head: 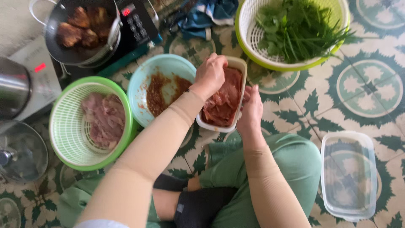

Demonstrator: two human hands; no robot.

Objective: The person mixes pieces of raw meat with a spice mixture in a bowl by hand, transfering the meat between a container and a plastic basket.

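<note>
Meat [222, 99], reddish and marinated, fills a rectangular cream container [241, 65] on the tiled floor [371, 90], right in front of the seated person's knees. Left hand [209, 75] is over the container's far left rim, fingers curled shut and pressing down into the meat; can't tell if they pinch a piece. Right hand [250, 110] is against the container's right long edge, fingers flat and spread along the wall, steadying it. Teal bowl [148, 74] with brown sauce residue touches the container's left side, no gap. Green-rimmed white basket [69, 139] with pale raw meat sits just left of the bowl, rims touching. Second green basket [249, 29] with leafy greens sits beyond the container's top right corner, near but apart. Dark pan [82, 33] of browned pieces on a cooktop at top left. Clear plastic lid [348, 175] lies well apart at lower right. Open floor only to the right of the container, between right hand and lid; left side crowded.
</note>
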